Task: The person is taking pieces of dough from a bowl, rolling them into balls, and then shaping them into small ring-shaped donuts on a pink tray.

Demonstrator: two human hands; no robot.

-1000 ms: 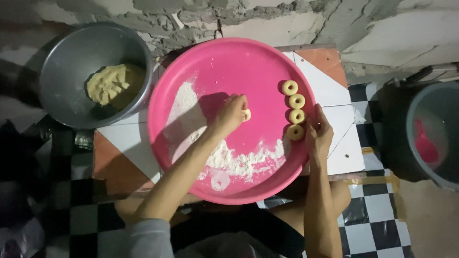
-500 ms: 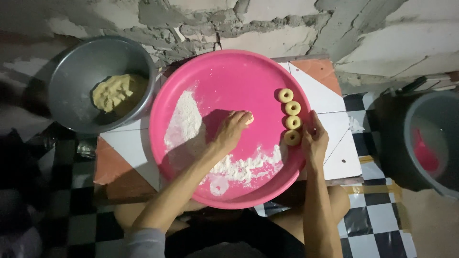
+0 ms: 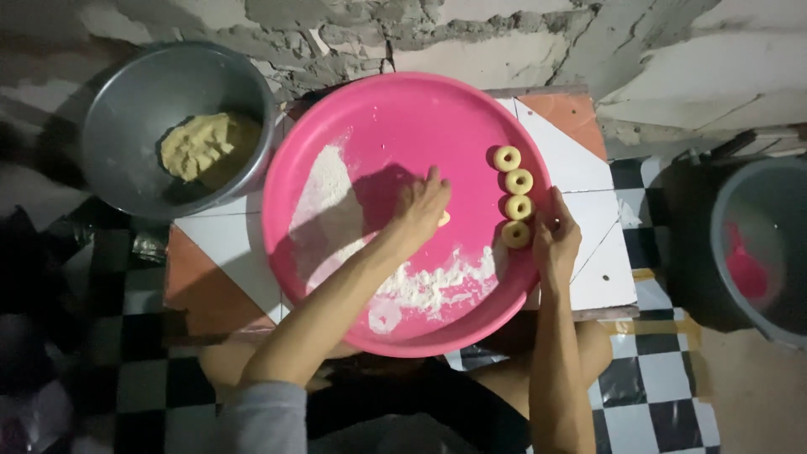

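Pale dough piece (image 3: 443, 219) under left hand (image 3: 423, 206)

We look down on a round pink tray (image 3: 378, 109) resting on a small tiled table (image 3: 580, 143). Our left hand (image 3: 423, 204) lies palm-down near the tray's centre, pressing a small piece of dough (image 3: 443, 219) that peeks out at its 3 o'clock side. Our right hand (image 3: 555, 240) holds the tray's rim at 4 o'clock. Just beside it, four dough rings (image 3: 513, 195) stand in a column along the tray's 3 o'clock edge. White flour (image 3: 420, 286) is spread from 9 to 6 o'clock. At 10 o'clock off the tray sits a grey metal bowl (image 3: 126, 101) holding a lump of dough (image 3: 197, 145). At 3 o'clock, well apart, stands a grey bucket (image 3: 756, 210).
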